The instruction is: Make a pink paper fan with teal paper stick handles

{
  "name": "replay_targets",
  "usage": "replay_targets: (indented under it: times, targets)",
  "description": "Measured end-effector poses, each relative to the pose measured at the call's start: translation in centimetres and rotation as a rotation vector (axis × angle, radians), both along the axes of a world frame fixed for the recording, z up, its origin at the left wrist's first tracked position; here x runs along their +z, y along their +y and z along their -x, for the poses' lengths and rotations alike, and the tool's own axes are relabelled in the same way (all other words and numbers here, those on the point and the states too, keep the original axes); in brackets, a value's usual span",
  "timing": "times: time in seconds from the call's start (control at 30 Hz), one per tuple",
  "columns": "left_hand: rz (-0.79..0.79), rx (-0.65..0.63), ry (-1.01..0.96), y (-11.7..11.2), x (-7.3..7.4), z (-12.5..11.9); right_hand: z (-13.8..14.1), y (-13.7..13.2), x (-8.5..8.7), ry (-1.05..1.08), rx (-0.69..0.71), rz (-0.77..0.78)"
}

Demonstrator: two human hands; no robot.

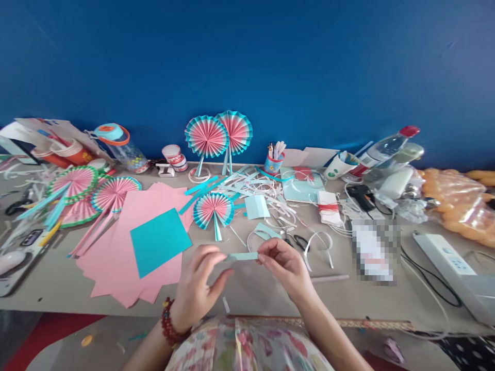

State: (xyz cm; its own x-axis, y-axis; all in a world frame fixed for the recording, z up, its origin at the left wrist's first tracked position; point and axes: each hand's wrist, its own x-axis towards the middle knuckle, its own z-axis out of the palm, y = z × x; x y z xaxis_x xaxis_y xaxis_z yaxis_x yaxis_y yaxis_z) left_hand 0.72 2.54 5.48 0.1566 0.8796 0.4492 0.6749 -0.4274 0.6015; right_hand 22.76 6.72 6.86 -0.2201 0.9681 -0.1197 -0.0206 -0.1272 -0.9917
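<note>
Paper strip [242, 256] between fingertips, likely featherlight, creases easily: hold ends; right hand [286, 268] pinching one, left hand [198, 283] loose, thumb apart.

I see two forearms [328, 327] coming in over the tabletop [263, 293] at its near edge. Above its near half, the left hand [196, 292] curls its fingers inward, thumb spread apart below; the right hand [285, 267] pinches thumb to forefinger.

Right hand [285, 268] is pinching one end of a pale strip [243, 256], left hand [199, 286] is loosely meeting the other, and a fan [214, 207] is lying beyond, near a teal sheet [160, 242] on pink paper [106, 257].
</note>
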Motion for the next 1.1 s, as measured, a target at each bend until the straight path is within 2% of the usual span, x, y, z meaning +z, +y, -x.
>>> replay_targets:
  times: [0.07,0.17,0.33,0.43,0.5,0.57,0.63,0.77,0.87,0.97,1.1]
  targets:
    - [-0.103,-0.042,0.075,0.4,0.6,-0.8,0.6,-0.1,0.0,0.010,0.024,0.004]
    - [-0.089,-0.065,0.050,0.9,1.0,-1.6,1.2,-0.3,-0.2,0.055,0.042,-0.001]
    - [0.165,0.003,-0.404,0.9,0.0,-1.9,2.4,-0.8,-1.4,0.088,-0.034,-0.051]
    - [0.348,0.007,-0.635,0.5,-0.8,-2.1,3.7,-1.2,-2.2,0.045,0.050,-0.066]
    - [0.430,0.006,-0.712,0.3,-1.2,-2.0,4.4,-1.3,-2.6,0.005,0.077,-0.072]
    - [0.504,-0.009,-0.714,0.3,-1.6,-1.3,4.7,-1.2,-2.9,-0.050,0.071,-0.074]
    - [0.545,-0.015,-0.619,0.7,-1.9,0.3,4.6,-0.8,-3.3,-0.115,0.067,-0.075]
    - [0.379,0.078,-0.276,2.8,-2.2,4.4,4.1,0.2,-4.1,-0.214,0.062,-0.062]
    - [0.442,0.055,-0.293,4.0,-2.2,6.0,4.3,0.5,-4.5,-0.212,0.074,-0.033]
    - [0.520,0.010,-0.439,3.7,-2.2,5.1,5.1,0.3,-4.5,-0.145,0.112,-0.014]
    - [0.504,-0.026,-0.609,2.1,-2.7,2.3,6.5,0.0,-4.8,-0.016,0.140,-0.004]
